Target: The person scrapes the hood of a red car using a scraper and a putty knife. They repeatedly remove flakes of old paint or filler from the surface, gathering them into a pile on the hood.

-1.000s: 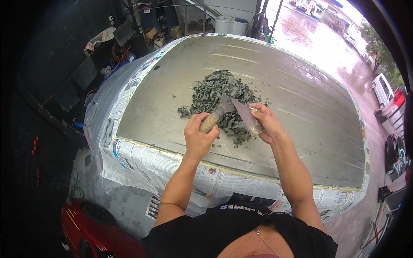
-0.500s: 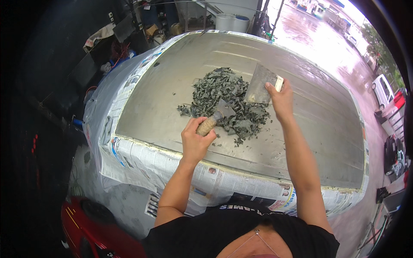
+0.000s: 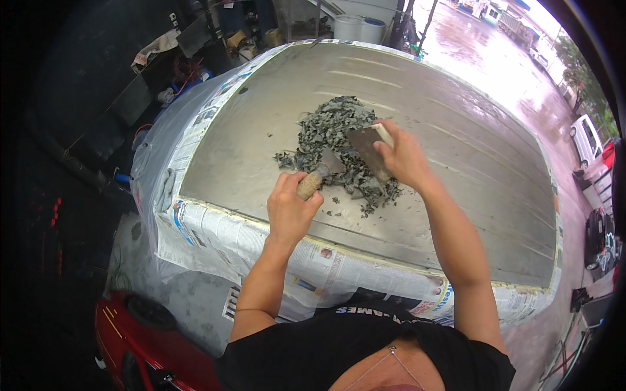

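A heap of dark grey-green paint flakes [image 3: 332,127] lies on the bare, dull metal roof [image 3: 248,150] of a vehicle. My left hand [image 3: 290,202] is closed around the tape-wrapped handle of a scraper [image 3: 331,163], whose blade reaches into the heap's near side. In my right hand [image 3: 407,156] is a wide, flat scraper blade [image 3: 367,146] with a pale back edge. My thumb lies on its face and my fingers wrap behind it. That blade is tilted against the right side of the heap, its lower edge among the flakes.
Newspaper [image 3: 332,270] masks the roof's border, with plastic sheeting [image 3: 153,176] down the left side. A red car [image 3: 153,345] stands at the lower left. White drums [image 3: 352,29] are at the back. Outside on the right are a white van [image 3: 585,140] and wet paving.
My right hand has moved left and turned the wide blade against the heap's right side. The heap's right part is narrower. My left hand stays nearly in place with its scraper.
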Available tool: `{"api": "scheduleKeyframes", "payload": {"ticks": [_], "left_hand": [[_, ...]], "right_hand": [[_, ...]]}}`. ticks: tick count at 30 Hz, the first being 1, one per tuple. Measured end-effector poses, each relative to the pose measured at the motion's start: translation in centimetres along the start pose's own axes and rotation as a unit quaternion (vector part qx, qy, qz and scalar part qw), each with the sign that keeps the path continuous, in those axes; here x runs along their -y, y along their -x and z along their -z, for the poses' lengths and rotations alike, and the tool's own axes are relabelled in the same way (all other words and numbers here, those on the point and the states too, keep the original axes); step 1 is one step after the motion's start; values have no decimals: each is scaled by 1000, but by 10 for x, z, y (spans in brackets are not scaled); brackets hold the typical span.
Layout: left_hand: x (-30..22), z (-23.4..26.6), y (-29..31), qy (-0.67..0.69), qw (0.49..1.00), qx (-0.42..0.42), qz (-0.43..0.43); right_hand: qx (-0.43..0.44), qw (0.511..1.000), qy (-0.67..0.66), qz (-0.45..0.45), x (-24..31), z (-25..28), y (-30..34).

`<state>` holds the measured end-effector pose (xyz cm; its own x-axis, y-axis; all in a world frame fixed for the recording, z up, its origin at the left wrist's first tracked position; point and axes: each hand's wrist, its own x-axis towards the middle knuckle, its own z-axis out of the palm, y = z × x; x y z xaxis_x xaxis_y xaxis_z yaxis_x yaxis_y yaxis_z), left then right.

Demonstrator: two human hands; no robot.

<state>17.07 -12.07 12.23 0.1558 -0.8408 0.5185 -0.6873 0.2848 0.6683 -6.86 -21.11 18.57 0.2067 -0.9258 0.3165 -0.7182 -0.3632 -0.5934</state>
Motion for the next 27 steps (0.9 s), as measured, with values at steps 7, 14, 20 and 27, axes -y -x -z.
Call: {"api": "scheduleKeyframes", "payload": {"ticks": [7, 14, 20, 27], "left_hand": [[26, 11, 14, -31, 995, -86, 30], [46, 2, 56, 97, 975, -111, 164], [46, -20, 127, 32, 978, -87, 188], [51, -44, 142, 103, 980, -67, 154]], "right_hand": [[-59, 967, -246, -41, 3, 24, -7], [-216, 963, -106, -122, -70, 49, 58], [-411, 843, -123, -324, -244, 160, 247], [-423, 780, -168, -429, -297, 193, 359]]}}
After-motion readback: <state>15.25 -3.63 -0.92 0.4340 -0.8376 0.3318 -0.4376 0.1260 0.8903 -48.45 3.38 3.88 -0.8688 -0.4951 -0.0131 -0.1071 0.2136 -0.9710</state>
